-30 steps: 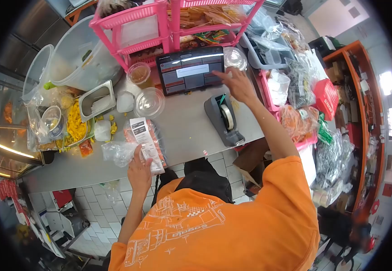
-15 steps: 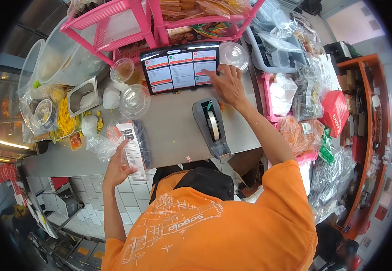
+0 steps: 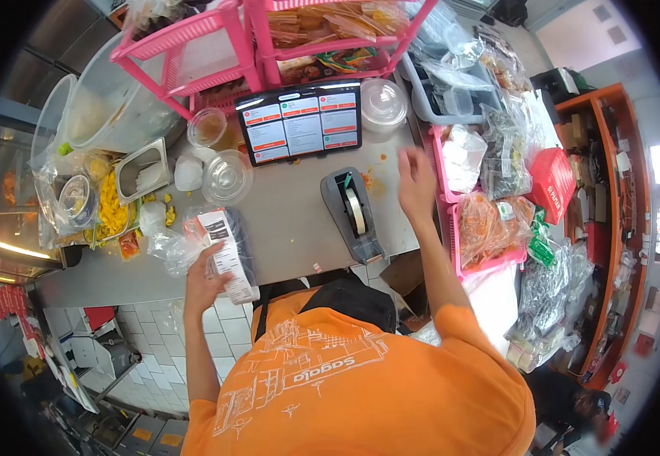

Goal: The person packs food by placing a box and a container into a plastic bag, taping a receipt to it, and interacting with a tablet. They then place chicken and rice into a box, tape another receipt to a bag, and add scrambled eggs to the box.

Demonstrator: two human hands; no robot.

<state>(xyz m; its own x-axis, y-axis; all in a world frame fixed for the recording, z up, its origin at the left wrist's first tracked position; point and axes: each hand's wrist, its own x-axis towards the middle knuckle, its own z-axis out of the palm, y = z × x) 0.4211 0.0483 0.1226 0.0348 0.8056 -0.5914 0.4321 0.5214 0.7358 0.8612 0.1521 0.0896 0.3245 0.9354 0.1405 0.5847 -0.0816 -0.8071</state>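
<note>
My left hand (image 3: pixel 207 280) holds a long white printed receipt (image 3: pixel 227 254) by its left edge, with the thumb and fingers closed on it. The receipt lies against a dark, plastic-wrapped packet (image 3: pixel 245 242) at the counter's front edge. My right hand (image 3: pixel 417 182) is in the air above the right side of the counter, slightly blurred, with its fingers stretched out and nothing in them. To its left stands a grey tape dispenser (image 3: pixel 353 220). Behind that, a tablet (image 3: pixel 301 121) shows panels with red buttons, apart from both hands.
Clear plastic bowls (image 3: pixel 227 176) stand beside the tablet, below a pink rack (image 3: pixel 258 72). On the left are a metal container (image 3: pixel 141 171) and yellow food pieces (image 3: pixel 111 201). Pink baskets (image 3: pixel 490 262) with bagged goods and a grey-blue bin (image 3: pixel 452 118) line the right.
My right hand has drawn back from the tablet screen, moving right and toward me. My left hand still holds the receipt, both shifted slightly right and nearer. The view has shifted slightly.
</note>
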